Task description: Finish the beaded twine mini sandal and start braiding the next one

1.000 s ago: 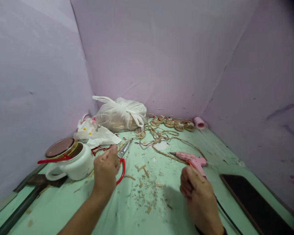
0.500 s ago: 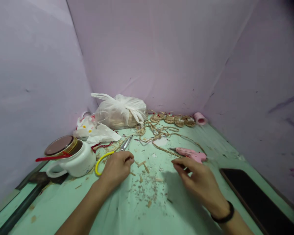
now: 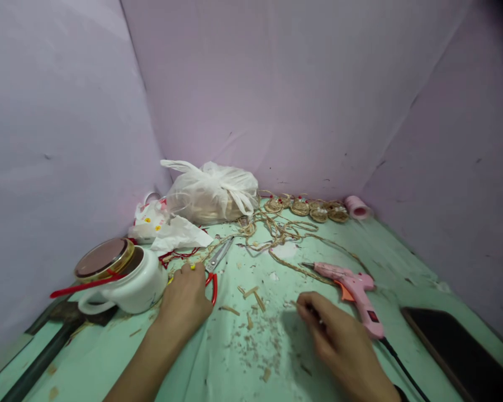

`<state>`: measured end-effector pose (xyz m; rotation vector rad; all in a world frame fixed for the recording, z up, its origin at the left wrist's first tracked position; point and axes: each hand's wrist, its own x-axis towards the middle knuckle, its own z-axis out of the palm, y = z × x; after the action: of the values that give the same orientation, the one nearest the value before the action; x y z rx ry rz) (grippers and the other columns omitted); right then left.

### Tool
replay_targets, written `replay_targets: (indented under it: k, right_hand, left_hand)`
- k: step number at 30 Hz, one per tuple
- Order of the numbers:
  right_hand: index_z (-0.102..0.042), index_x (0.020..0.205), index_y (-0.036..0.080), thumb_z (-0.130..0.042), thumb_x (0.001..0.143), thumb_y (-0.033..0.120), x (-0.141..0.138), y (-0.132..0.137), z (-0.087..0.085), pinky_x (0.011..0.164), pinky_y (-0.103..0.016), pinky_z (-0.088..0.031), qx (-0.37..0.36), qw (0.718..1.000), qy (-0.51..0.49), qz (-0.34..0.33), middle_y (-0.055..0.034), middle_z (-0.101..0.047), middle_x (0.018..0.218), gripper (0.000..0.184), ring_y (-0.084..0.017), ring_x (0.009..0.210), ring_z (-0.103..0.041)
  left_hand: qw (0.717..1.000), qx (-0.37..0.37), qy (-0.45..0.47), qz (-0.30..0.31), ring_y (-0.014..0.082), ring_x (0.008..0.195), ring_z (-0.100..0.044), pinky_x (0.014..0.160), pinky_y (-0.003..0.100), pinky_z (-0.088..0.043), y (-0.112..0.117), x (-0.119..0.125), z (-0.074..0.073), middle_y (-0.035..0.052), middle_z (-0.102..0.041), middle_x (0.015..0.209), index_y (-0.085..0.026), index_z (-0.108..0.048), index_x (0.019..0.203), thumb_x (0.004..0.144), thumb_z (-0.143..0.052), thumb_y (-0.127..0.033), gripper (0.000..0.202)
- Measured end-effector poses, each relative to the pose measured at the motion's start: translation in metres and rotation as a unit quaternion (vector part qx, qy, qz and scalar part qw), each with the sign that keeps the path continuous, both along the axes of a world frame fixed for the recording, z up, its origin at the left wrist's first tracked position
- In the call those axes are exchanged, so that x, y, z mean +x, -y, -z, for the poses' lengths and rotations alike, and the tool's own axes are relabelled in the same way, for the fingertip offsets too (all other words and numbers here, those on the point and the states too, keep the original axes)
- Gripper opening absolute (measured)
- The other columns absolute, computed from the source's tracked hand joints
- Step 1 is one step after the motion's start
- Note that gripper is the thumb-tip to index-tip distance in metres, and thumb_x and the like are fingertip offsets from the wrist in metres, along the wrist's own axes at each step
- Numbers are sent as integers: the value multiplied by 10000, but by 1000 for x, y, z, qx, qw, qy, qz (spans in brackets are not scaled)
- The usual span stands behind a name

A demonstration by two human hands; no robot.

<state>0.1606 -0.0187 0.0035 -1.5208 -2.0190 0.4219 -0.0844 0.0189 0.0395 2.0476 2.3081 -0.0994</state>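
Note:
My left hand [image 3: 185, 301] lies on the green table [image 3: 235, 363] over the handles of the scissors [image 3: 218, 261], whose red and yellow loops peek out beside it; its fingers curl down, closed over the handles. The scissor blades point away toward a tangle of jute twine [image 3: 276, 229]. My right hand [image 3: 335, 340] rests lower right, fingers pressed together in a pinch on something small I cannot make out. A pink glue gun [image 3: 352, 287] lies just right of that hand, apart from it.
A white mug [image 3: 128, 285] with a gold-rimmed lid stands left of my left hand. A tied white plastic bag [image 3: 212, 192] sits at the back, with several woven jute rounds [image 3: 305, 207] and a pink spool [image 3: 356, 207]. A dark phone [image 3: 461, 357] lies right. Twine scraps litter the middle.
My left hand moved back left onto the scissor handles. My right hand drew back from the glue gun and closed into a pinch. The view shifted slightly.

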Motion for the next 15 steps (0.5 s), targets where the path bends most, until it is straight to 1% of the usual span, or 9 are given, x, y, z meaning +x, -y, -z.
replay_targets:
  k: [2,4,6,8,10,12,15]
  right_hand:
    - [-569,855,223,-391,861,341,9,-2,-1,526,-281,-441,44,994,-70,69,-25,-632,668,213,-179,582,-596]
    - [-609,887,230,-445,829,379,17,-3,-3,509,-285,-453,82,984,-104,121,-39,-665,711,229,-190,591,-612]
    - [-643,873,241,-507,789,399,22,-4,-6,494,-287,-457,102,974,-113,165,-51,-697,777,224,-209,633,-630]
    - [-664,846,249,-552,753,416,25,-5,-10,492,-285,-461,102,969,-116,195,-52,-713,815,222,-222,671,-639]
    - [-668,820,241,-566,731,442,29,-5,-15,510,-288,-471,91,964,-119,221,-51,-715,790,243,-218,653,-637]
    - [-664,840,226,-545,731,465,37,-6,-21,546,-299,-481,61,958,-105,259,-52,-707,764,288,-213,636,-636]
    - [-655,914,226,-497,744,497,56,-4,-31,562,-337,-470,-40,939,-6,342,-57,-700,776,357,-245,668,-643]
  left_hand:
    - [1000,-2,6,-11,308,824,-592,596,332,-404,-4,-1,0,153,-611,896,-146,-532,936,659,-421,-77,306]
    - [999,5,33,-40,299,776,-602,565,324,-386,-7,-2,-2,125,-629,848,-171,-531,903,680,-398,-90,273]
    - [994,43,65,-71,282,782,-600,568,316,-380,-9,-4,-4,108,-636,867,-187,-531,867,709,-378,-109,233]
    - [989,91,80,-82,266,833,-593,607,310,-388,-11,-6,-4,114,-628,930,-181,-533,852,746,-359,-127,211]
    - [988,105,80,-78,263,886,-584,652,308,-394,-13,-7,-1,130,-618,959,-163,-532,886,769,-358,-141,211]
    - [991,86,73,-73,269,912,-579,674,309,-394,-15,-8,5,138,-616,949,-149,-526,922,756,-383,-131,220]
    - [994,62,49,-70,276,864,-590,655,317,-391,-18,-9,13,137,-610,898,-144,-518,895,738,-396,-125,199]
